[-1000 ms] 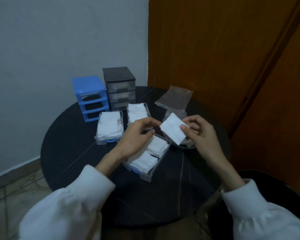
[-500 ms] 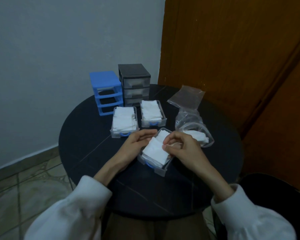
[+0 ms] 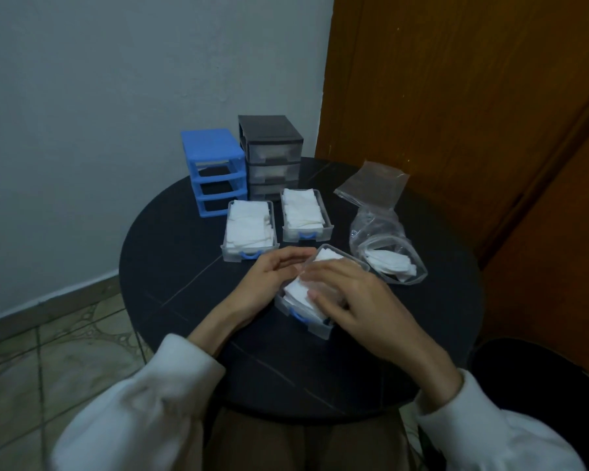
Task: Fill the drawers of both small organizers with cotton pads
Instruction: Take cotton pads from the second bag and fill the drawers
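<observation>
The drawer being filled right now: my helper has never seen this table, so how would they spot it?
On the round black table, three clear drawers with blue handles hold white cotton pads. Two lie side by side before the blue organizer; the drawer being filled lies nearest the person, turned at an angle, with the right hand pressing its pads.

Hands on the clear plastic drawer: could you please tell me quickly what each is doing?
Left hand: open, resting against the clear plastic drawer.
Right hand: open, pressing the white cotton pads down.

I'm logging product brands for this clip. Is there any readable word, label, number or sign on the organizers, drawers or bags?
None: no print shows on the blue organizer, the black organizer, the three pulled-out drawers or the plastic bags.
</observation>
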